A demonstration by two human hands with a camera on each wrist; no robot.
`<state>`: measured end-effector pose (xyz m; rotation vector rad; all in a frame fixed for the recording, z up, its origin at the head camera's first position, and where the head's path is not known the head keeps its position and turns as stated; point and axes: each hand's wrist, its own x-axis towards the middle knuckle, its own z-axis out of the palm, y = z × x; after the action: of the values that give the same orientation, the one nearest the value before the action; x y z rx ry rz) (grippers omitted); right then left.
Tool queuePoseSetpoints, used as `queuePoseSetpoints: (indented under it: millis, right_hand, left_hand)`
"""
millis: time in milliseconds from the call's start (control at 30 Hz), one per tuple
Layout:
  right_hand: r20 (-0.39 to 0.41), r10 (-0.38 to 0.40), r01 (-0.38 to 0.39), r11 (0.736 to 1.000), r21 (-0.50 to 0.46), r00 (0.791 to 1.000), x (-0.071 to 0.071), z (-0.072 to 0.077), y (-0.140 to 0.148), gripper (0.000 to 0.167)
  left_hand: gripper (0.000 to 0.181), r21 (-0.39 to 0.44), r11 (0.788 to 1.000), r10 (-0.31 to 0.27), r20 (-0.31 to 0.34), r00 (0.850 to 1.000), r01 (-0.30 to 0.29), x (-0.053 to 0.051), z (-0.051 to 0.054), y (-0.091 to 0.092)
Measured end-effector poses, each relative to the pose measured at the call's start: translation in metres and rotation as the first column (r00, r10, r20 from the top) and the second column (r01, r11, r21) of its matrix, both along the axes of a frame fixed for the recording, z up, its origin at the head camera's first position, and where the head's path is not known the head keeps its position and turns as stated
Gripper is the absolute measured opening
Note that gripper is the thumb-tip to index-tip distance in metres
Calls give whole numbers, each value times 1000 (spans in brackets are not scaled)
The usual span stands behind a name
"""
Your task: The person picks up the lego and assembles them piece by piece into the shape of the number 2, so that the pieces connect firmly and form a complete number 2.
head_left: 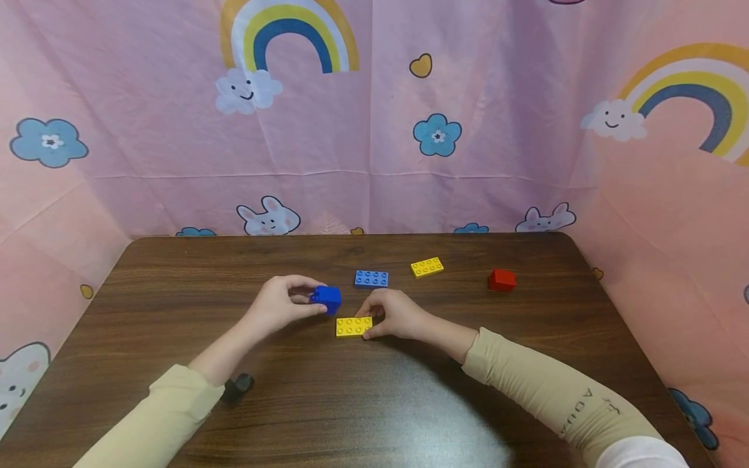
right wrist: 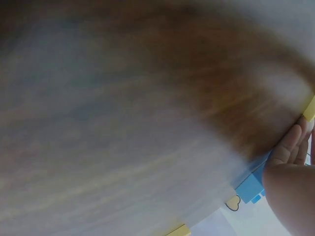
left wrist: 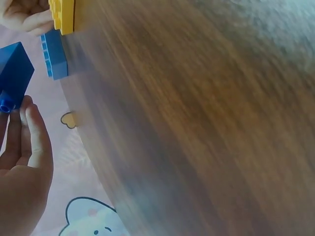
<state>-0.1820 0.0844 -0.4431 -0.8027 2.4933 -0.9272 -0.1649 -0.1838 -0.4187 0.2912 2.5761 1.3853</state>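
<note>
My left hand (head_left: 279, 303) pinches a dark blue brick (head_left: 329, 298) between thumb and fingers; its studs point left, toward the palm. In the left wrist view the same blue brick (left wrist: 15, 73) is at the fingertips of the left hand (left wrist: 29, 147). Just right of it, my right hand (head_left: 399, 314) grips the right end of a yellow brick (head_left: 350, 327), studs up. The right wrist view catches only a corner of that yellow brick (right wrist: 309, 109) by the right hand (right wrist: 290, 172). Behind both hands lies a lighter blue brick (head_left: 371, 279), studs up.
A second yellow brick (head_left: 427, 267) lies at the back, right of the lighter blue one. Farther right is a red brick (head_left: 502, 280). A small black object (head_left: 238, 387) sits beside the left sleeve on the brown wooden table (head_left: 328, 409). Patterned pink cloth (head_left: 328, 149) surrounds the table.
</note>
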Motion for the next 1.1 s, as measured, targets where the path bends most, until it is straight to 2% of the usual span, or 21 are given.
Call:
queuePoseSetpoints:
  millis: [767, 967, 1100]
  right_hand:
    - [-20, -15, 14, 1000, -14, 1000, 2, 1, -1, 27]
    - [-34, -8, 8, 1000, -8, 999, 2, 1, -2, 28]
    - [-36, -11, 10, 1000, -2, 999, 3, 2, -1, 29]
  left_hand:
    - [38, -146, 986, -99, -88, 991, 85, 7, 1, 13]
    - [36, -197, 973, -151, -138, 979, 122, 8, 0, 17]
    - [35, -249, 956, -203, -173, 964, 156, 7, -1, 20]
